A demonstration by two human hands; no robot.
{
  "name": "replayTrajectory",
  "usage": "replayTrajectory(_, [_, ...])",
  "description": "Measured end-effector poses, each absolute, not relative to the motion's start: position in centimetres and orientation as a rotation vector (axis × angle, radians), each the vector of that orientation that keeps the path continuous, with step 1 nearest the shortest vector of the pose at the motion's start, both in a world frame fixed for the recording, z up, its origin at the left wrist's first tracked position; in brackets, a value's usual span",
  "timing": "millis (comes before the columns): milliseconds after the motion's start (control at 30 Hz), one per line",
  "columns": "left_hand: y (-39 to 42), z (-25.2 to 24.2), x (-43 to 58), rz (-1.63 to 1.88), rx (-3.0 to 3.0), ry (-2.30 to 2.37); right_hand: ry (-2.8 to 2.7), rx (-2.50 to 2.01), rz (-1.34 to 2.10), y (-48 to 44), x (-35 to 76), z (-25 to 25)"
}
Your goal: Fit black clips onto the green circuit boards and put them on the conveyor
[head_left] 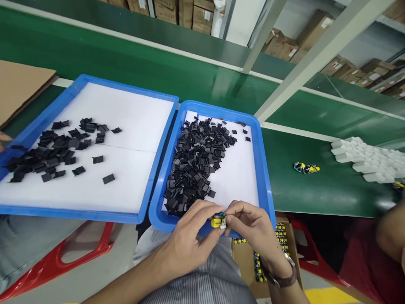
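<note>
A small circuit board with a yellow component (217,221) is held over the near edge of the right blue tray (264,169). My left hand (193,232) grips its left side between thumb and fingers. On its right side, the fingertips of my right hand (251,223) are pinched together against the board's edge; whether they also hold a small part is hidden. Many small black folded pieces (199,156) are piled in the left part of that tray, with a few loose ones near its far right corner.
Another blue tray (158,152) with black pieces stands to the left, a person's fingers at its left edge. On the green bench (284,190) lie a board assembly (306,168) and white stacked pieces (373,160). A carton of boards (247,261) is below; another person sits right.
</note>
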State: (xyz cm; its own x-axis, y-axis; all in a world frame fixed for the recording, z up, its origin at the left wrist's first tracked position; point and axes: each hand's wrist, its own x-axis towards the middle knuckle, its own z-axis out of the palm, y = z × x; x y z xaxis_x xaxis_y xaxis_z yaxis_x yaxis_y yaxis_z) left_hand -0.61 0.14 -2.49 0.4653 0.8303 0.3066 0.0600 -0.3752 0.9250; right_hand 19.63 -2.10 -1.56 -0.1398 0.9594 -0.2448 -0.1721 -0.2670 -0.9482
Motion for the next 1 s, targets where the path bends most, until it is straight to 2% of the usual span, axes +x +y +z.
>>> replayTrajectory(300, [0.2, -2.1, -0.8, 1.099, 1.709, 0.742, -1.141, -1.220, 1.554, -2.5, 20.1, -1.6])
replayTrajectory(700, [0.5, -2.2, -0.9, 1.090, 1.682, 0.660, -1.114, -1.262, 1.695, -1.9, 20.5, -0.7])
replayTrajectory(1000, [0.1, -2.3, -0.7, 1.062, 1.696, 0.755, -1.065, -1.180, 1.612, -2.6, 20.6, -2.1])
